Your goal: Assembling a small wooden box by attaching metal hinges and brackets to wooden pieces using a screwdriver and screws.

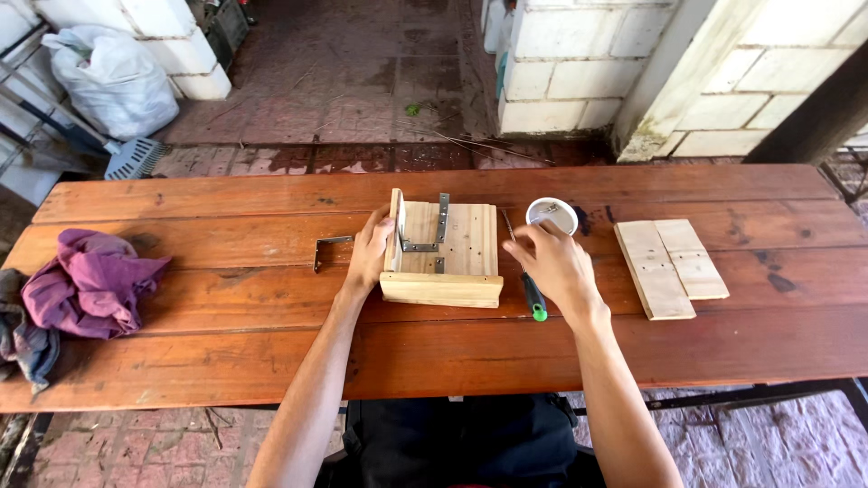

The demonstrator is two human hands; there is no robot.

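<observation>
Here we steady a wooden assembly point(443, 253) mid-bench.
Our left hand point(369, 256) clasps its left upright; our right hand point(553, 264), fingers loosely curled and empty, hovers just right, nearest the screwdriver point(524, 276) lying front-to-back.

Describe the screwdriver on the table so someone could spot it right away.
On the long reddish wooden table, look just right of the pale wooden box piece. The screwdriver lies there under the right hand, its black handle tipped bright green, the only green thing on the table.
</observation>
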